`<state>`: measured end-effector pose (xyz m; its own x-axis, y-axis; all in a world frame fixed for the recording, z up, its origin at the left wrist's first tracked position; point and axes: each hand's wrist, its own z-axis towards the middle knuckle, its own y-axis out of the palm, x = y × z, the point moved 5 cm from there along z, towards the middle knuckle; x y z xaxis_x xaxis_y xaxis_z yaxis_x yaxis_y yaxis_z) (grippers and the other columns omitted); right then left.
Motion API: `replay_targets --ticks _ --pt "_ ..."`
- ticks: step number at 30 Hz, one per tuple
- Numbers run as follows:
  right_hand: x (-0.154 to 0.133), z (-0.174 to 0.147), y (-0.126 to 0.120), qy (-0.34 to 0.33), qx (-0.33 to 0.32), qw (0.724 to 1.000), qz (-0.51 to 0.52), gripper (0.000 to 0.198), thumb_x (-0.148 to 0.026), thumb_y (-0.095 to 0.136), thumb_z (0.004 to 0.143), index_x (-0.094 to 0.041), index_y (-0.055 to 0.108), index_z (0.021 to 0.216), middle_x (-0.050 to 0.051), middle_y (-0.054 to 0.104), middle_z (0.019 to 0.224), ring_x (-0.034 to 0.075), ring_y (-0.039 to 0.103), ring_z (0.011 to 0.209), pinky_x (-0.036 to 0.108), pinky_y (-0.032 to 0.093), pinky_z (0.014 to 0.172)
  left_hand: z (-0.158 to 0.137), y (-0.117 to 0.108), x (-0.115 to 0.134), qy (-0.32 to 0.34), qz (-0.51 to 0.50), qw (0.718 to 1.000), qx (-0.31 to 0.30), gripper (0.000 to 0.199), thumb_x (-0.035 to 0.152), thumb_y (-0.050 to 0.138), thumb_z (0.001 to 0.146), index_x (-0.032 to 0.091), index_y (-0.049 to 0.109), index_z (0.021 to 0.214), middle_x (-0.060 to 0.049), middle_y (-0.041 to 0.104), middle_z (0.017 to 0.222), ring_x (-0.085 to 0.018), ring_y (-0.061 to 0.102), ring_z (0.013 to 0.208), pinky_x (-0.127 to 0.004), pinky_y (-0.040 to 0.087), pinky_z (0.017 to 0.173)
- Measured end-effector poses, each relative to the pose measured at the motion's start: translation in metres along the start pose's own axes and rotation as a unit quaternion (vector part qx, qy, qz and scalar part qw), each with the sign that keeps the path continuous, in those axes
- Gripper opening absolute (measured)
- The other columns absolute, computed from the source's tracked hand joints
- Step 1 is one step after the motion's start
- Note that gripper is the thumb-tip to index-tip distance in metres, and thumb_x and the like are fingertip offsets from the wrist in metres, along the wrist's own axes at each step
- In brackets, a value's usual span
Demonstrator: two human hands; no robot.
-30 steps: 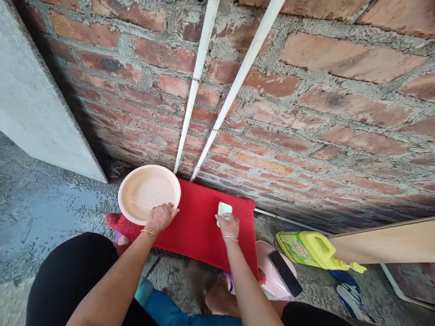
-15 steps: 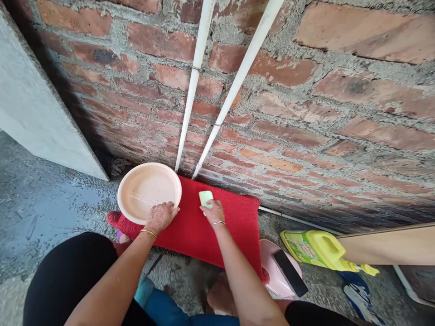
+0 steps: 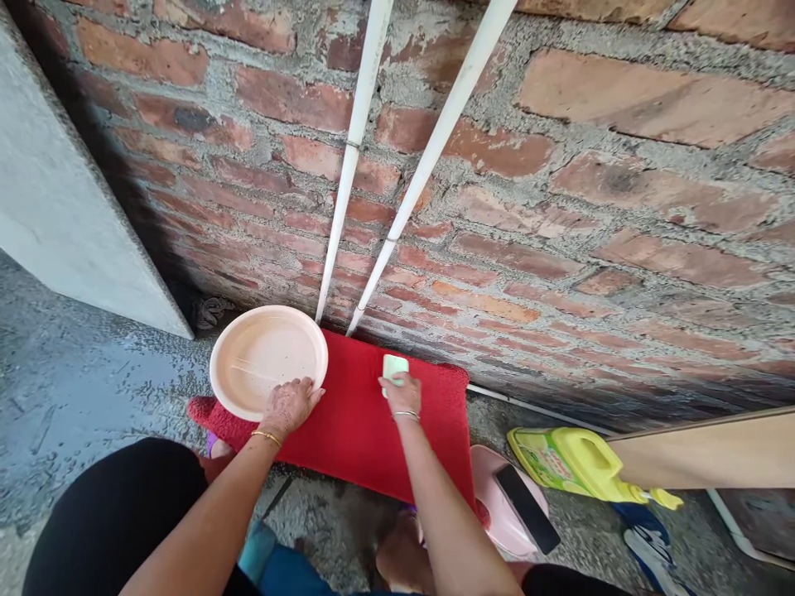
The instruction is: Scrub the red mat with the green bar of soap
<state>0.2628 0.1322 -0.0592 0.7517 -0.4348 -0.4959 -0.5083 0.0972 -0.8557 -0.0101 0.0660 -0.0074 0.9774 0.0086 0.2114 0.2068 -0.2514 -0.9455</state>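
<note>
A cream plastic basin rests on the left end of a red fleecy mat by the wall. My left hand grips the basin's near right rim, fingers over the inner side and thumb towards the outside. A thin film or streak of water and small specks show on the basin's floor. In my right hand, closed around it, is a pale green rounded block like a bar of soap, held over the middle of the mat. Whether the block touches the mat I cannot tell.
A brick wall with two white pipes rises behind. To the right are a pink lidded tub, a black phone-like slab on it, a yellow jug and a blue slipper. A grey slab leans at left.
My right hand has slid a little to the right over the mat with the pale green block. The left hand keeps its place on the basin, and the view has shifted slightly.
</note>
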Motion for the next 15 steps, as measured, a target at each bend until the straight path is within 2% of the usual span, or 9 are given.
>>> replay_targets --ticks 2,4,7,10,13,15 --pt "-0.040 -0.012 0.026 -0.053 -0.046 0.998 -0.001 0.026 -0.035 0.078 0.069 -0.024 0.068 0.090 0.003 0.057 0.101 0.017 0.058 0.089 0.028 0.046 0.083 0.001 0.001 0.000 -0.004 0.003 1.000 0.002 0.042 0.050 0.037 0.097 0.021 0.060 0.115 -0.011 0.071 0.101 -0.024 0.068 0.092 -0.034 0.049 0.079" --pt "-0.078 -0.023 0.050 -0.114 -0.080 0.990 -0.002 0.024 -0.033 0.077 0.067 -0.026 0.067 0.088 0.001 0.055 0.101 0.017 0.056 0.091 0.027 0.044 0.082 0.002 0.002 -0.001 -0.009 0.004 1.000 -0.001 0.041 0.051 0.038 0.096 0.021 0.061 0.113 -0.010 0.071 0.100 -0.023 0.068 0.091 -0.033 0.048 0.079" --pt "-0.106 -0.028 0.067 -0.164 -0.109 0.980 -0.009 0.023 -0.031 0.077 0.065 -0.026 0.067 0.086 0.001 0.053 0.099 0.017 0.054 0.091 0.027 0.042 0.082 0.003 0.003 -0.001 -0.006 0.007 1.000 -0.009 0.042 0.051 0.038 0.096 0.020 0.060 0.114 -0.011 0.070 0.100 -0.023 0.068 0.091 -0.033 0.048 0.079" --pt "-0.089 -0.012 0.056 -0.158 -0.106 0.982 -0.019 0.023 -0.029 0.077 0.065 -0.026 0.067 0.085 0.000 0.052 0.099 0.016 0.054 0.090 0.027 0.042 0.081 0.004 0.004 -0.002 -0.001 0.006 1.000 -0.012 0.045 0.052 0.036 0.096 0.019 0.059 0.118 -0.012 0.070 0.102 -0.023 0.068 0.092 -0.033 0.048 0.081" --pt "-0.039 0.014 0.020 -0.101 -0.072 0.992 -0.021 0.020 -0.030 0.077 0.065 -0.025 0.066 0.082 0.000 0.052 0.097 0.015 0.056 0.086 0.026 0.043 0.082 0.004 0.006 -0.003 -0.004 0.001 1.000 -0.023 0.045 0.051 0.036 0.096 0.020 0.059 0.118 -0.011 0.070 0.102 -0.022 0.068 0.093 -0.032 0.048 0.081" --pt "0.005 0.029 -0.013 -0.028 -0.038 0.999 -0.017 0.020 -0.032 0.077 0.065 -0.025 0.065 0.079 0.000 0.053 0.093 0.015 0.057 0.084 0.026 0.043 0.082 0.004 0.005 -0.002 -0.009 0.001 1.000 -0.030 0.044 0.051 0.035 0.097 0.020 0.059 0.117 -0.011 0.070 0.103 -0.021 0.068 0.092 -0.032 0.049 0.081"
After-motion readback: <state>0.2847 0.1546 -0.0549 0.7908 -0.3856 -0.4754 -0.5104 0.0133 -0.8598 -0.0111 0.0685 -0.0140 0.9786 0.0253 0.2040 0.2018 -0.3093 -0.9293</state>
